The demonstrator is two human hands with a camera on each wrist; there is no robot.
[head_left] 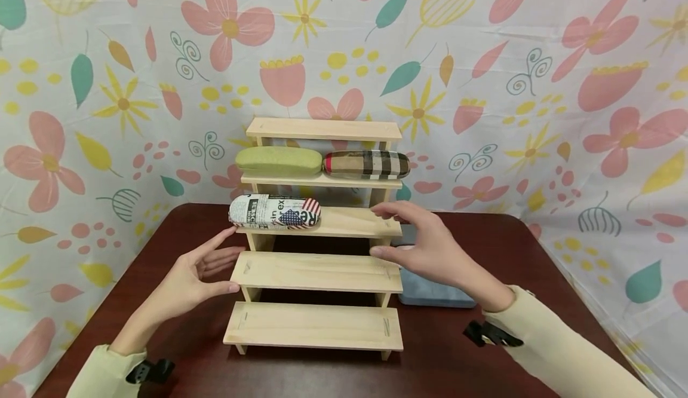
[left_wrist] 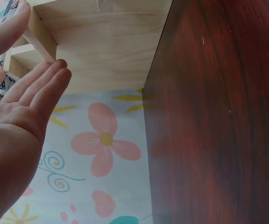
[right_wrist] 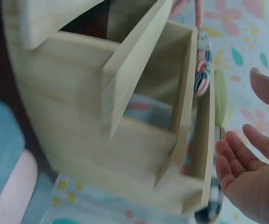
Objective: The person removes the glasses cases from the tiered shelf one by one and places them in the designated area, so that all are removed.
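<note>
A stepped wooden display rack point(head_left: 314, 326) stands on the table. On its third step from the bottom lies a newsprint-and-flag patterned glasses case point(head_left: 274, 211), at the left end. One step higher, a green glasses case point(head_left: 278, 161) and a plaid glasses case point(head_left: 367, 164) lie end to end. My left hand point(head_left: 188, 275) is at the rack's left side, fingers extended, index fingertip close to the newsprint case; the left wrist view shows fingertips at the wood point(left_wrist: 97, 46). At the right end of the third step is my right hand point(head_left: 430, 242), thumb and fingers apart, holding nothing.
The dark red-brown table point(head_left: 177, 248) has its far edge behind the rack. Blue items point(head_left: 430, 290) lie right of the rack, partly behind my right hand. A floral cloth point(head_left: 344, 39) hangs at the back and sides. The top step point(head_left: 322, 128) is bare wood.
</note>
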